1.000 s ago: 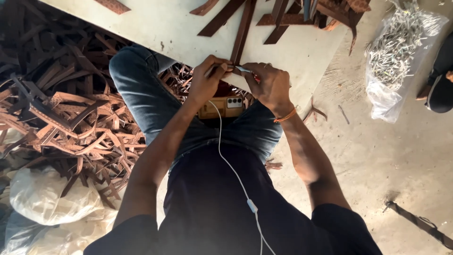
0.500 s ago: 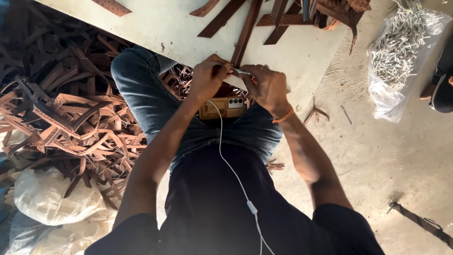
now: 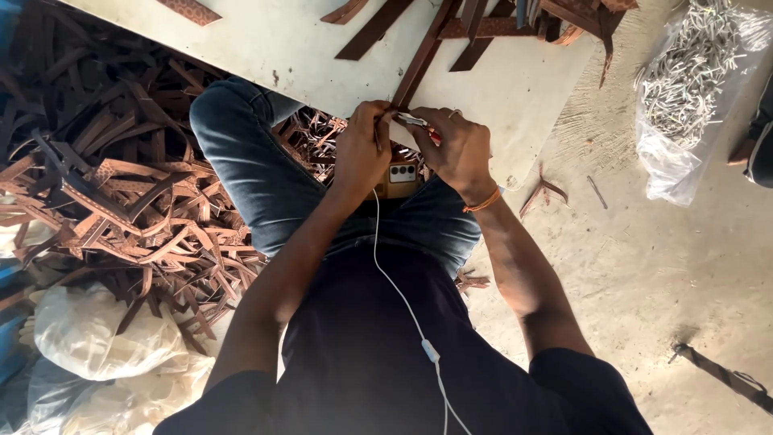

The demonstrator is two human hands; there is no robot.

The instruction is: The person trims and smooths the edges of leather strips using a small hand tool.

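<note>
Both hands, left hand (image 3: 362,149) and right hand (image 3: 455,145), pinch the long brown leather strap (image 3: 419,60) at the pale desk's (image 3: 282,56) edge. Their fingers are closed on its near end. It looks light and floppy, best gripped near that end.

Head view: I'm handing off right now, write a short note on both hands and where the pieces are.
Left hand: pinching the near end of a brown strap at the board's edge.
Right hand: gripping a small metal tool against that strap end.
Finished or not: cannot tell.
Around: heap of brown straps to the left, clear bag of pale metal pieces to the right, a phone on the lap.
</note>
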